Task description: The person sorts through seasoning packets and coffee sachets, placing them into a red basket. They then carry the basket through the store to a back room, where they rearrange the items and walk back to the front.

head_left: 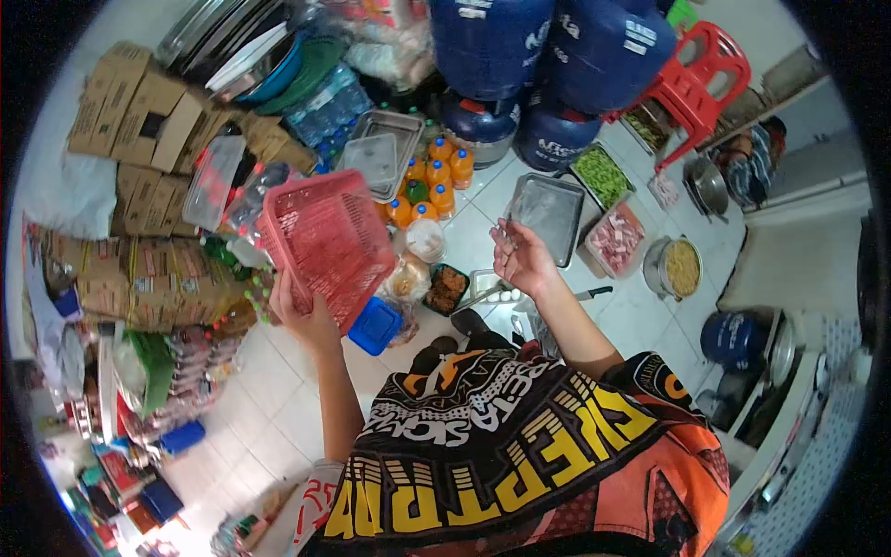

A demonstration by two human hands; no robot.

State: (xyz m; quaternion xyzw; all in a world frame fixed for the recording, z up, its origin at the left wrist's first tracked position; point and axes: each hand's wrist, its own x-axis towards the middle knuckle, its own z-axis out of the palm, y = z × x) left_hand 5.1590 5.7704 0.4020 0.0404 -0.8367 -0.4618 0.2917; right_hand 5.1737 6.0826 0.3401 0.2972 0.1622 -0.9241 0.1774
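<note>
My left hand (302, 316) is closed on the near edge of a red plastic basket (329, 237), which is tilted and shows no contents. My right hand (522, 260) is raised palm up with its fingers apart and curled a little, holding nothing. Beyond it on the floor lies a grey metal tray (546, 218). Under the basket's right side is a blue lidded box (375, 326). Between my hands stand a dark tray of brown food (446, 288) and a round white-lidded tub (425, 239).
Orange bottles (441, 174) and blue gas cylinders (492, 46) stand ahead. At right are chopped greens (601, 174), a tub of cut meat (616, 241), a pot of yellow food (672, 267) and a knife (594, 292). Cardboard boxes (139, 111) are stacked left; another person (750, 162) is upper right.
</note>
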